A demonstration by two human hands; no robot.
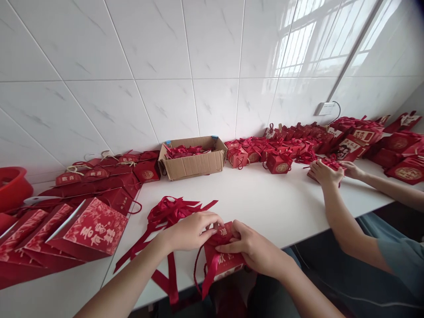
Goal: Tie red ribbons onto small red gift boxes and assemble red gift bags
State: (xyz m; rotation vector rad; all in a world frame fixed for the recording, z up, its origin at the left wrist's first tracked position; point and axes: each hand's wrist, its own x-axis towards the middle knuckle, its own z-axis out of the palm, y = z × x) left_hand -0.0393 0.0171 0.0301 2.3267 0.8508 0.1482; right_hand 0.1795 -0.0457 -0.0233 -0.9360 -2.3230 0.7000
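Observation:
At the table's near edge is a small red gift box (pixel 228 261) with gold lettering and a twisted red cord (pixel 196 269) on its left side. My right hand (pixel 250 248) grips its top from the right, the thumb and fingers around the upper flap. The fingers of my left hand (pixel 202 227) are pinched together at the left of the top flap; what lies between them is hidden. A red satin ribbon (pixel 210 274) hangs down the front of the box. Left of it, a loose heap of red ribbons (pixel 170 210) lies on the table, with strands trailing over the edge.
A cardboard box (pixel 194 167) of red pieces stands against the wall. Open red boxes (pixel 99 227) are stacked on the left, near a red basin (pixel 13 187). Several finished-looking boxes (pixel 280 162) line the back right. At the right, a co-worker's hands (pixel 326 172) hold another red box.

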